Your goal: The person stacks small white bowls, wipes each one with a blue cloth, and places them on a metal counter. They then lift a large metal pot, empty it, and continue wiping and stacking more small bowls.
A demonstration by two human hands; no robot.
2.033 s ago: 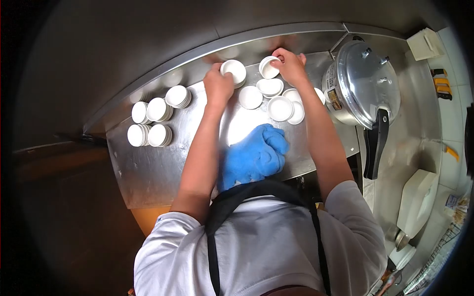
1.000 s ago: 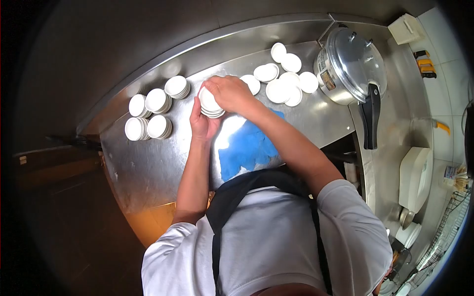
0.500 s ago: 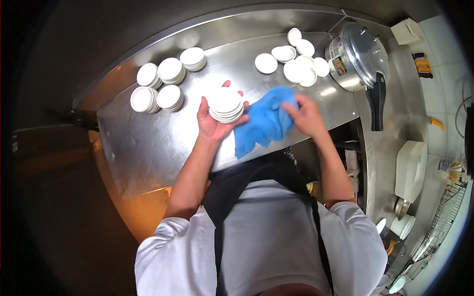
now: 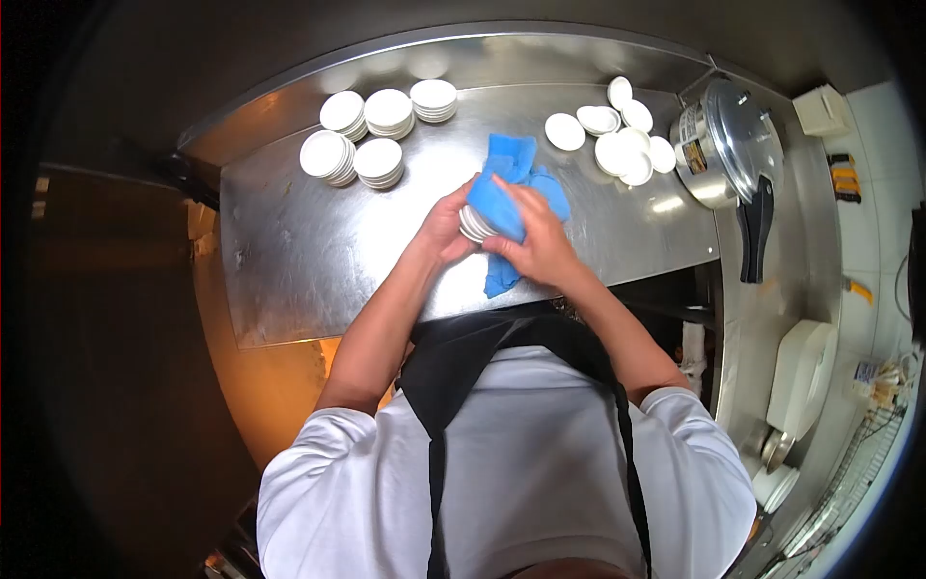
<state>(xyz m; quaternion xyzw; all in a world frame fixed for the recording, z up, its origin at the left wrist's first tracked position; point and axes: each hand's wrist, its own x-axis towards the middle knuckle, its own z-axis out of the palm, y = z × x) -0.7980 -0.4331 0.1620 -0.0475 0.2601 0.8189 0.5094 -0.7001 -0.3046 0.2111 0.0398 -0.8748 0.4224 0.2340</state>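
My left hand [image 4: 448, 228] holds a short stack of small white dishes [image 4: 473, 226] above the steel counter. Over the top of that stack lies a blue cloth [image 4: 496, 205], gripped by my right hand [image 4: 540, 241], whose thumb is near the stack's lower edge. Parts of the cloth hang beyond and below the hands. The cloth hides the top dish. Several stacks of the same white dishes [image 4: 377, 162] stand at the back left of the counter. A loose, overlapping group of white dishes [image 4: 614, 152] lies at the back right.
The steel counter [image 4: 309, 251] has a raised back wall. A large pressure cooker [image 4: 709, 145] with a black handle stands at its right end. Further right are a white lidded container [image 4: 803, 376], orange-handled tools [image 4: 845, 179] on the tiled wall and a wire rack [image 4: 849, 478].
My right hand has lifted the blue cloth from the counter and brought it left over the held stack. The stack is now tilted. The view has shifted, so the counter's items appear further right.
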